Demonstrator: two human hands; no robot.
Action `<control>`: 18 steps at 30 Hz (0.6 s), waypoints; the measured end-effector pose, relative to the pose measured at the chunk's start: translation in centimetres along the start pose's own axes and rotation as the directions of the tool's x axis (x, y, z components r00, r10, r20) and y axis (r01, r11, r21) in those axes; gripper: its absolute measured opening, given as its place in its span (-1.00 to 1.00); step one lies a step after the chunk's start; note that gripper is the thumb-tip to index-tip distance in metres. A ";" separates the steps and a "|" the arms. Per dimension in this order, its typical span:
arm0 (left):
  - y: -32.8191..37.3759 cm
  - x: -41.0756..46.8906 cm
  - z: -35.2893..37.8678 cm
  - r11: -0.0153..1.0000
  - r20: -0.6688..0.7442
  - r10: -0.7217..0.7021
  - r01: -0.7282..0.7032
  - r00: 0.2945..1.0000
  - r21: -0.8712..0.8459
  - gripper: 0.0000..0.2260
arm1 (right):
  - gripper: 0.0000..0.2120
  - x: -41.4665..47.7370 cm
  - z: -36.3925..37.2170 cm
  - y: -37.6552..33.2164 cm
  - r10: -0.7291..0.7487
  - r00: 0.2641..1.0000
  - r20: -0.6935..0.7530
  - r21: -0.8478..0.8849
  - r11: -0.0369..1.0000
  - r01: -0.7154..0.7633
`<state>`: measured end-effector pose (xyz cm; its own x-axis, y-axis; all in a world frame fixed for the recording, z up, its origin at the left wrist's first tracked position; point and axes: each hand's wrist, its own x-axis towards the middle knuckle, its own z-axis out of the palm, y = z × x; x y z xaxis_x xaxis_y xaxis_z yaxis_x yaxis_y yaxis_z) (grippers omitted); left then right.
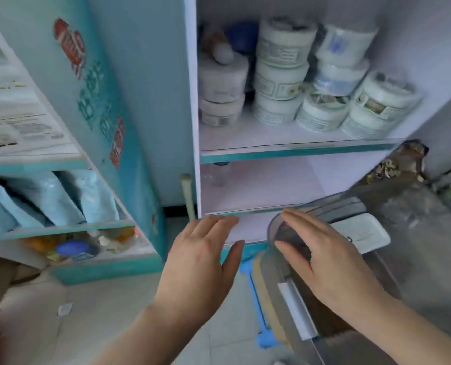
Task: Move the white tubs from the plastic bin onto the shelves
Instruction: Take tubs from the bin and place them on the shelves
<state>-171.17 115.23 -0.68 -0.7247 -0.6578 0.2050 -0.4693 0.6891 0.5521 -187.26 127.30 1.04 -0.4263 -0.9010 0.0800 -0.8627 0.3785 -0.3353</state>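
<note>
1. Hands: your left hand hovered just left of the plastic bin, your right hand over its corner, both slack and empty.
2. White tubs stood stacked above the bin.
3. Risk: nudging those leaning stacks could topple them.

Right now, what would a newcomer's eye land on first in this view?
The stacked white tubs crowding the upper shelf stand out first. Below, two open hands fill the foreground: the left hand in front of the lower shelf, and the right hand over the corner of the plastic bin at lower right.
</note>
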 end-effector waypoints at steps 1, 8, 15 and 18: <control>1.7 0.8 1.5 1.000 0.014 0.015 -0.014 1.000 -0.014 -0.66 | -0.50 -0.6 -0.6 2.1 0.032 0.999 -0.003 -0.006 0.999 -0.032; 11.6 5.7 12.9 0.996 0.180 -0.002 0.018 0.984 -0.083 -0.69 | -0.54 -3.1 -2.3 17.7 0.263 0.964 0.026 -0.076 0.962 -0.261; 14.5 9.2 24.8 0.986 0.470 -0.148 0.166 0.870 0.003 -0.64 | -0.55 -3.1 1.5 31.7 0.476 0.862 0.174 -0.115 0.879 -0.462; 14.4 9.8 29.0 0.968 0.556 -0.238 0.240 0.796 0.071 -0.59 | -0.54 -2.2 3.7 35.2 0.522 0.821 0.230 -0.083 0.851 -0.518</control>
<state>-199.71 127.51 -14.17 -0.7459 -0.5187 -0.4178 -0.6640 0.5308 0.5266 -215.65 141.84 -14.38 -0.7382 -0.5909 -0.3254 -0.5358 0.8067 -0.2493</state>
